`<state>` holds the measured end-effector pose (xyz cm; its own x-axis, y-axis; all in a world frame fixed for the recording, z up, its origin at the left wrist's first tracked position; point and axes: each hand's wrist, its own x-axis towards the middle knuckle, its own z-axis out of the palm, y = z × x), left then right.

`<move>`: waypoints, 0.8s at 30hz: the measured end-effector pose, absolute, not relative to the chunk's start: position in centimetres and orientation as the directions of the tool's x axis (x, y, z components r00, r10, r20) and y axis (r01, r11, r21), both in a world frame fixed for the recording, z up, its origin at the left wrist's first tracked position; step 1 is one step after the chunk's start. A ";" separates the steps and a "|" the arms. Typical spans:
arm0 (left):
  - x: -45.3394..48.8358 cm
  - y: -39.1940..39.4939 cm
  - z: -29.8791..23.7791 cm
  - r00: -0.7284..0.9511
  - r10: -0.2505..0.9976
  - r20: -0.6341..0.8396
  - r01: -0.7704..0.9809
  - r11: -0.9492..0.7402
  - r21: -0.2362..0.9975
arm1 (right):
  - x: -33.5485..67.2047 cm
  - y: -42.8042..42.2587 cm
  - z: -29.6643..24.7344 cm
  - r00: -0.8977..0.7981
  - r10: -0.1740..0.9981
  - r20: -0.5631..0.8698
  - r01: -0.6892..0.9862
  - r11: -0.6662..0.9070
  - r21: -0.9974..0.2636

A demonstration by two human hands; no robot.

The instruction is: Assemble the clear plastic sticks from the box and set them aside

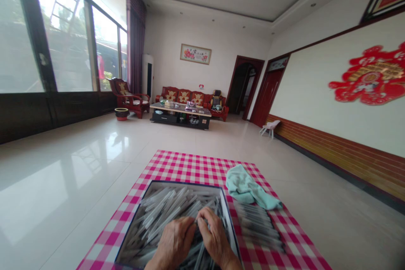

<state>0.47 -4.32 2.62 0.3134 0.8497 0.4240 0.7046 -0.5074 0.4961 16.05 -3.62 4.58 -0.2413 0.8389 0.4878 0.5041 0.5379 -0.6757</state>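
Observation:
My left hand (177, 240) and my right hand (215, 236) meet over a shallow box (232, 219) with a dark blue rim. The fingertips of both are pinched together around something small, mostly hidden between them. Beneath them, the box is filled with many slim translucent tubes (163, 209) that look like pen barrels, lying at various angles. On the cloth to the right of the box is a row of similar slim pieces (259, 225) with dark ends, blurred. A mint-green cloth (243, 185) lies crumpled just beyond that row.
A pink-and-white checked tablecloth (196, 160) covers the table under the box. Across the tiled floor stand a low coffee table (180, 114), a wooden sofa (183, 96), an armchair (131, 97) and a small stool (270, 128). Tall windows line the left side.

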 end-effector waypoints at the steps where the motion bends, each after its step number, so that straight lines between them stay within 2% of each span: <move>1: 0.5 -4.3 2.6 0.316 0.849 0.423 0.706 -0.508 0.494 | 16.0 -3.5 4.4 -0.241 0.840 0.486 0.508 0.536 -0.675; 12: 0.4 -4.5 3.1 0.337 0.860 0.384 0.713 -0.500 0.492 | 15.7 -2.6 2.6 -0.205 0.825 0.526 0.640 0.520 -0.566; 16: 0.4 -4.4 3.0 0.337 0.859 0.386 0.717 -0.499 0.486 | 15.8 -2.7 2.8 -0.181 0.827 0.532 0.644 0.508 -0.571; 24: 0.4 -4.2 3.0 0.335 0.858 0.389 0.712 -0.501 0.492 | 16.0 -3.2 3.4 -0.242 0.832 0.500 0.615 0.530 -0.584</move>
<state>0.41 -4.23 2.96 0.3347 0.8581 0.3894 0.7122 -0.5010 0.4917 15.98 -3.24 3.41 -0.2416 0.8317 0.4999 0.6153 0.5296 -0.5839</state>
